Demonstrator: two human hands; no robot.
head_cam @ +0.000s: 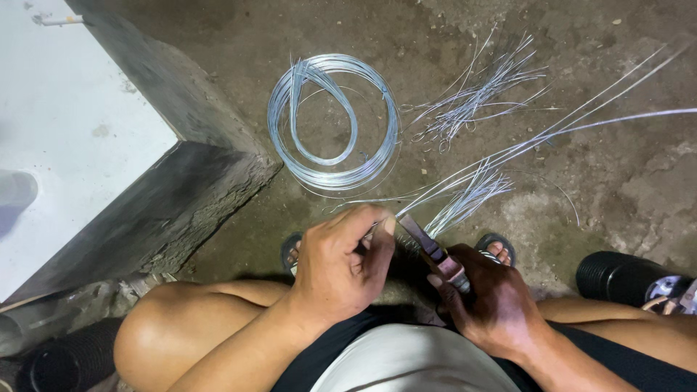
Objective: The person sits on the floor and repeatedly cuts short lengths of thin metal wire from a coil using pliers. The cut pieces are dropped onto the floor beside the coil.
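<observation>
We see the left hand (341,265) pinching a long wire bundle (508,156) at its near end, grip clenched on the wires. The right hand (494,305) is clenched on pliers (432,250), whose tip meets the wires just beside the left fingers. The bundle runs far right across the floor (617,181). A wire coil (334,120) lies far left, cut wires (472,94) beyond.

L hand (341,265): curled, pinching | R hand (494,305): fist, gripping | both betw knees

Wire ends (675,112) beyond the right edge
</observation>
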